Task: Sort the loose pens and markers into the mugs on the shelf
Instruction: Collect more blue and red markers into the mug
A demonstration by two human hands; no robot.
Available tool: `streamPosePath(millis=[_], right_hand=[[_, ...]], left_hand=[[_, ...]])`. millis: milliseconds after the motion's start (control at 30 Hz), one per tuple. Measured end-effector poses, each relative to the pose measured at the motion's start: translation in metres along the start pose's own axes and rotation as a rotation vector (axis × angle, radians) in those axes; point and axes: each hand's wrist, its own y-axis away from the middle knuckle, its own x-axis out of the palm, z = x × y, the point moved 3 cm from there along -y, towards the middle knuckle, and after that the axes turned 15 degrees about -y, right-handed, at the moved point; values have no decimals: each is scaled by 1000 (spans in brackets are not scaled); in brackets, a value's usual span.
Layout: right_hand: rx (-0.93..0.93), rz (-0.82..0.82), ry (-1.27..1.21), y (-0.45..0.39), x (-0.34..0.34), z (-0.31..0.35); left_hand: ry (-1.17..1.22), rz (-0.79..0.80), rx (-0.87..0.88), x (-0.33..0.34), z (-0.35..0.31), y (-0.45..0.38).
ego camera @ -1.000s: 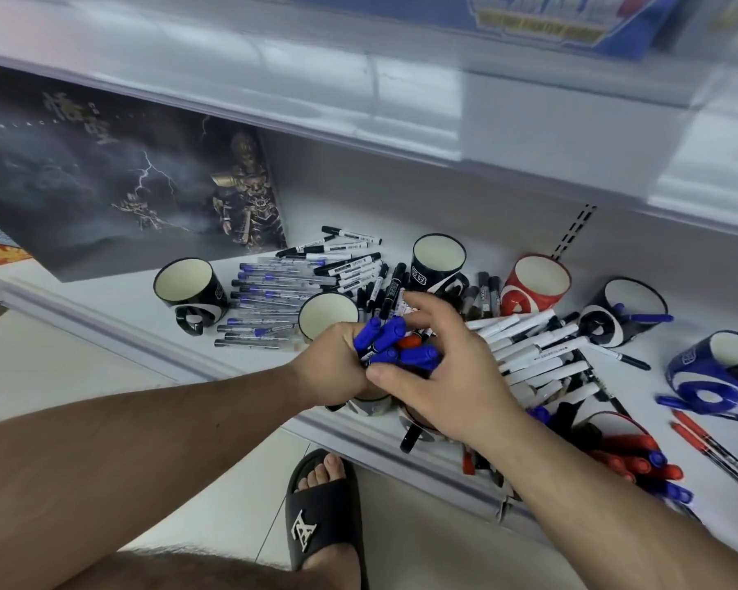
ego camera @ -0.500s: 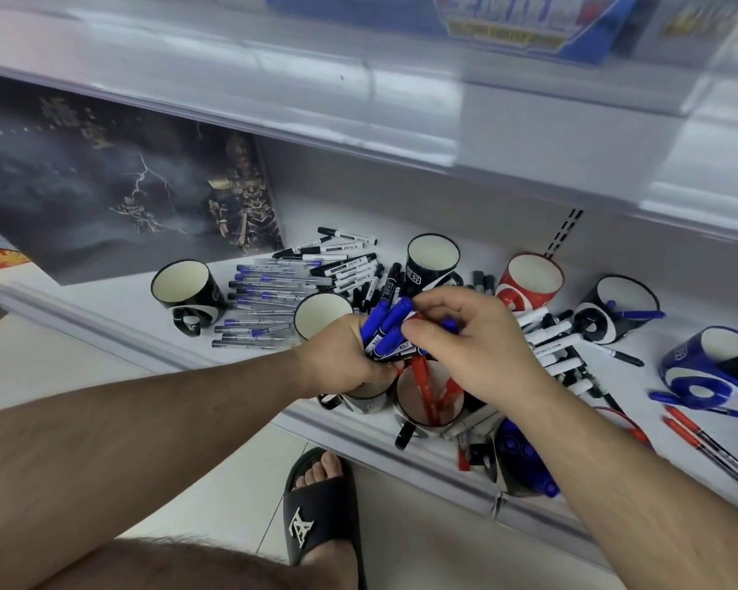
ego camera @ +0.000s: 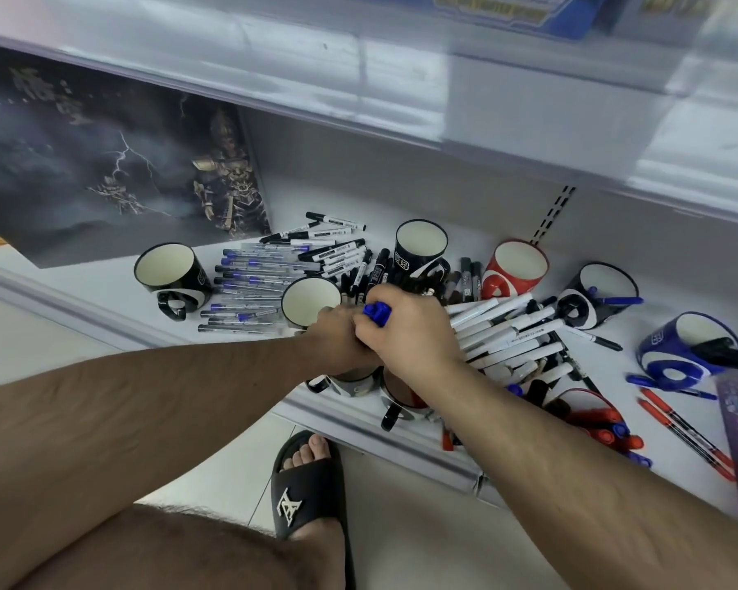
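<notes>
A bunch of blue markers is clasped between the left hand and the right hand, both curled round it, above the mugs at the shelf's near edge, seemingly so it can be dropped in together.

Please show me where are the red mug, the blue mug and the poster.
red mug [ego camera: 513,279]: head view, on its outer wall.
blue mug [ego camera: 674,359]: head view, on its side.
poster [ego camera: 82,163]: head view, on its dark middle.
</notes>
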Motion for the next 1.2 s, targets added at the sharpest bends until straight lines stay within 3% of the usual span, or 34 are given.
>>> streamPosePath(millis=[167,367,533,767,900,1067,1200], right_hand=[[-27,44,36,-3,29,-24],[-134,174,456,-2,69,-40],[-127,169,575,-7,63,-41],[-33,-27,278,15,-33,-42],[19,-125,140,46,-84,-63],[39,-255,-1,81,-130,-93],[100,-437,-61,107,-177,-137]], left_hand=[[-30,61,-237,8,29,1],[-68,95,-328,15,43,4],[-149,89,-216,8,28,6],[-173,-77,-51,-43,1,9],[-140,54,161,-38,-59,11],[-249,203,311,-8,-135,21],[-179,219,364,8,-195,16]])
